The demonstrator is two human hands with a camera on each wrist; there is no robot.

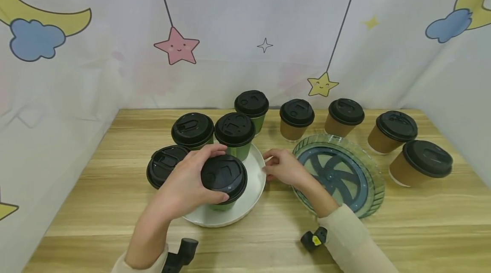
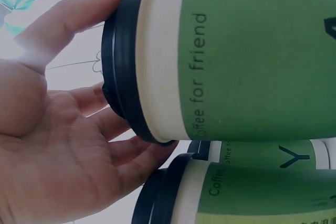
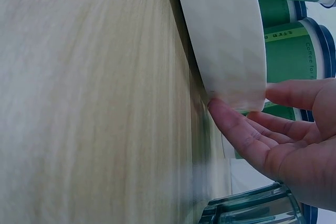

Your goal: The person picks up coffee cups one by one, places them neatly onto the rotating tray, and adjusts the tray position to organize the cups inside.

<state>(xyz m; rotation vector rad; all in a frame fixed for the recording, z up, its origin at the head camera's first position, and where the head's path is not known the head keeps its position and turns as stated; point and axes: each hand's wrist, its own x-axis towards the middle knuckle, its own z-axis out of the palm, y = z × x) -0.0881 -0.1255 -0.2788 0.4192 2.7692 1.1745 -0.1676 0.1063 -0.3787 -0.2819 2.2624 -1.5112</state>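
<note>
My left hand (image 1: 184,185) grips a green paper coffee cup (image 2: 257,56) by its black lid (image 1: 226,177), thumb and fingers spread around the lid's edge. The cup stands upright over the white round plate (image 1: 251,188). On the plate's right side, my right hand (image 1: 281,167) pinches the rim, with fingers on both sides of the white edge (image 3: 231,40) in the right wrist view. Just behind the held cup is another green cup (image 1: 239,151). Two more black-lidded cups sit to the left, one lid (image 1: 192,130) behind and one lid (image 1: 165,164) partly hidden by my left hand.
A clear greenish glass plate (image 1: 374,179) lies right of my right hand. Around its far side stand several brown cups (image 1: 293,130) with black lids. Another green cup (image 1: 258,123) is at the back of the wooden table (image 1: 92,205). A printed curtain (image 1: 230,17) hangs behind.
</note>
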